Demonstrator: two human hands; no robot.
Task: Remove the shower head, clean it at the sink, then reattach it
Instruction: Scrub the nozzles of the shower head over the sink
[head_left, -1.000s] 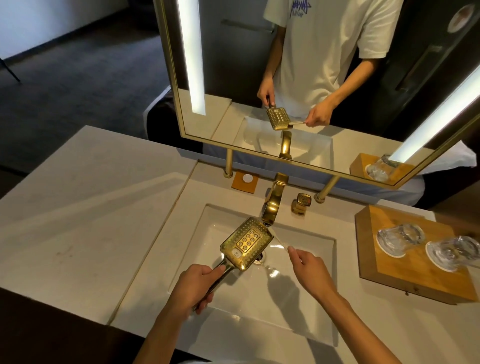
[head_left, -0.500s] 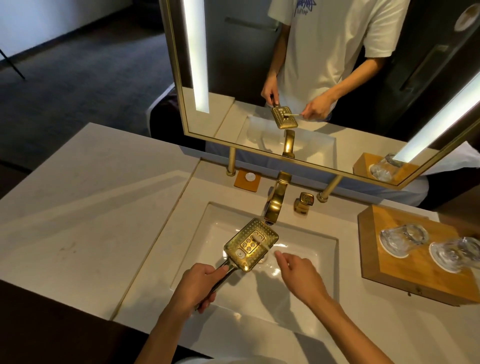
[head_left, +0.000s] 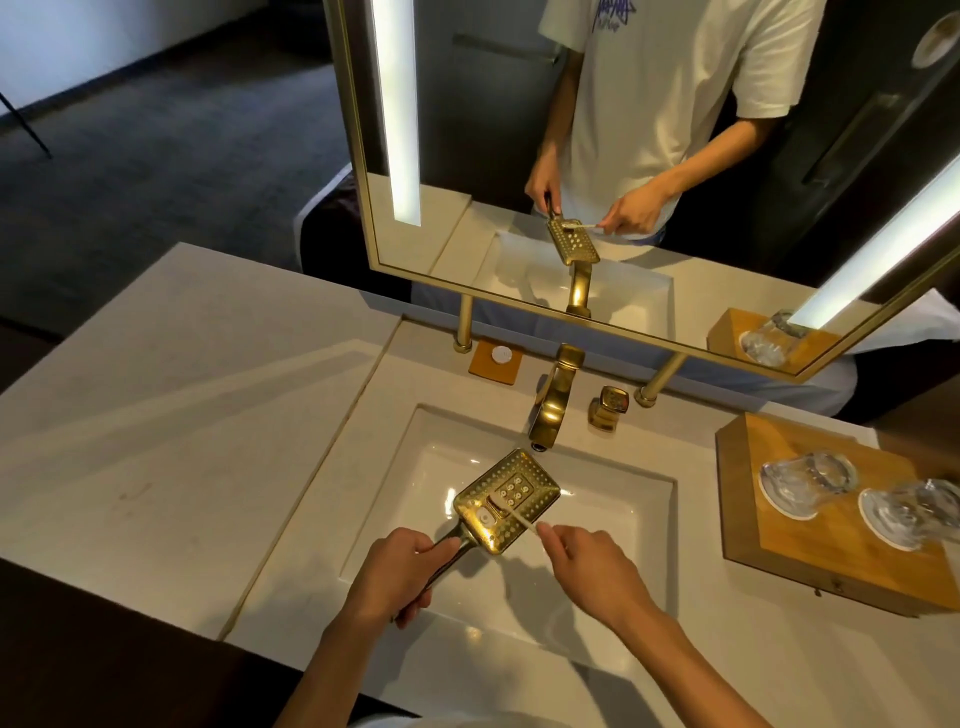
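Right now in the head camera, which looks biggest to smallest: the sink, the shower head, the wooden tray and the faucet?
1. Sink
2. Wooden tray
3. Shower head and faucet look about alike; too close to rank.

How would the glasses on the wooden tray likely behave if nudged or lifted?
The two glasses look like clear, thick glass, so probably fragile and fairly heavy for their size. Each sits on a white coaster on the wooden tray, so a nudge might slide one rather than tip it.
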